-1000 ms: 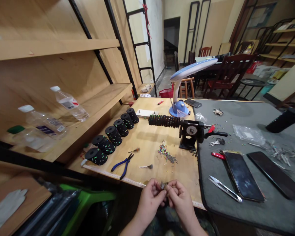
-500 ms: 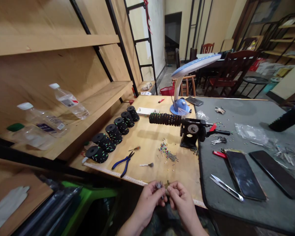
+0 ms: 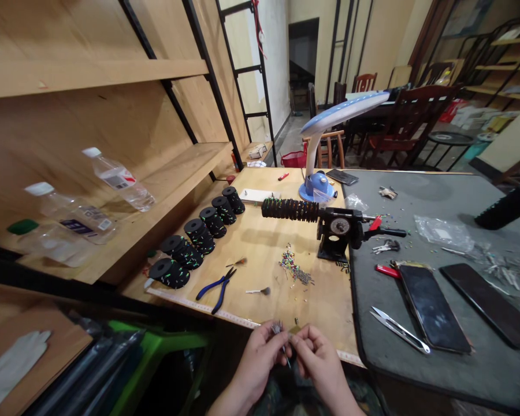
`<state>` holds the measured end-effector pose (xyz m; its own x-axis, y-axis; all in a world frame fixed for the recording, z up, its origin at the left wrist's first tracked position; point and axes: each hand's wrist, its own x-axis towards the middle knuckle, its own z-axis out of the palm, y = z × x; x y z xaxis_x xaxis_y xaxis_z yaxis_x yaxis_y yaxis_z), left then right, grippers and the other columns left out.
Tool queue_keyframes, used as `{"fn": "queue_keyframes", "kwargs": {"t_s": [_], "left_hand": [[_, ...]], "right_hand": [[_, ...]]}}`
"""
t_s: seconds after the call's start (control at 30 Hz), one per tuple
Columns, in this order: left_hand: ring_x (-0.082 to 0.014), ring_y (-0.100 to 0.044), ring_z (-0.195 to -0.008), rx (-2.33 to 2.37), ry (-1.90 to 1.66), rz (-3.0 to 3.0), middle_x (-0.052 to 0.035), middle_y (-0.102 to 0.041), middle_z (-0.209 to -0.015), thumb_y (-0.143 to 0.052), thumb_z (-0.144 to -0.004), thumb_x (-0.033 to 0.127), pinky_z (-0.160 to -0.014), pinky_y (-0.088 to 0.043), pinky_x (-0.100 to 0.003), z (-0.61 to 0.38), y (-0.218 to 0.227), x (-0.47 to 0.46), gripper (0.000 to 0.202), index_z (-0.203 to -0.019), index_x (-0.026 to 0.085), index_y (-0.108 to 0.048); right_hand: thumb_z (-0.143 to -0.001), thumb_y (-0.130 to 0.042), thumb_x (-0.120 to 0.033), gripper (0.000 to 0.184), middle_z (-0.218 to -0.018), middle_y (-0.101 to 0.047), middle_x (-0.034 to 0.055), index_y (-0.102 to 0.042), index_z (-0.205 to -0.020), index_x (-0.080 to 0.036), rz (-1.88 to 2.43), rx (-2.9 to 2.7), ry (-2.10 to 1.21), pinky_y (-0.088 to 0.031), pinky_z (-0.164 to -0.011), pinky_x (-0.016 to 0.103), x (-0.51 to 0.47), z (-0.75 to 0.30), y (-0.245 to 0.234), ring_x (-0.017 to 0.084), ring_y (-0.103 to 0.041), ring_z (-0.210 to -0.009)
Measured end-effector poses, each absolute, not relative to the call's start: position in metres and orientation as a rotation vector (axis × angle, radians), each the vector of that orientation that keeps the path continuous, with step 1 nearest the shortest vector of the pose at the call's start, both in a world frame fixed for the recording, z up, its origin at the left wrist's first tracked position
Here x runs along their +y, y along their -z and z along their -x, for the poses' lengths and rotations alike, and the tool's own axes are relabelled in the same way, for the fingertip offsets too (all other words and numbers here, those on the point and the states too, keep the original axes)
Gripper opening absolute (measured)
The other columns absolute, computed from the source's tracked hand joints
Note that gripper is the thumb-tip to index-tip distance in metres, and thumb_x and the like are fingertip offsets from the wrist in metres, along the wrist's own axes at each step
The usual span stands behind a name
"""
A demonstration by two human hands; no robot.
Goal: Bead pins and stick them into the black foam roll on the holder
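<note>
The person over there has both forearms (image 3: 230, 398) slanting inward, so the left hand (image 3: 260, 353) and right hand (image 3: 316, 352) nearly meet at the fingertips. Each is curled into a pinch, thumb uppermost, with the wrists spread wider than the fingers.

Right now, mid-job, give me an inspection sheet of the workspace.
Surface: pale wooden tabletop beside a dark grey mat.
Job's things: small grey item in the left hand; details too small to tell.
Clutter: blue-handled metal pliers, row of black spools, flat black phone, loose pile of tiny multicoloured pieces.
Hands: left hand grips the grey item; right hand close beside it, hold unclear.
Cables: nothing seen.
Surroundings: blue-and-white desk lamp; clear plastic bottles on a wooden shelf.
</note>
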<state>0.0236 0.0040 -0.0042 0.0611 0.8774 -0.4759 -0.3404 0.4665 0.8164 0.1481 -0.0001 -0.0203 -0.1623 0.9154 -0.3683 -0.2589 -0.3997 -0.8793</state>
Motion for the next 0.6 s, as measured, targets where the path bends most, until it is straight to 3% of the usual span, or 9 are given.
{"fn": "queue_keyframes", "kwargs": {"t_s": [0.6], "left_hand": [[-0.0092, -0.050, -0.048, 1.236, -0.989, -0.817, 0.0031, -0.055, -0.054, -0.074, -0.069, 0.041, -0.045, -0.040, -0.018, -0.0235, 0.0044, 0.0034, 0.032, -0.066, 0.016, -0.054]], "right_hand": [[-0.060, -0.066, -0.069, 0.052, -0.035, -0.045, -0.0087, -0.047, -0.059, -0.021, 1.252, -0.859, -1.714, -0.018, -0.035, 0.018, 0.0027, -0.1455, 0.0189, 0.005, -0.030, -0.029]]}}
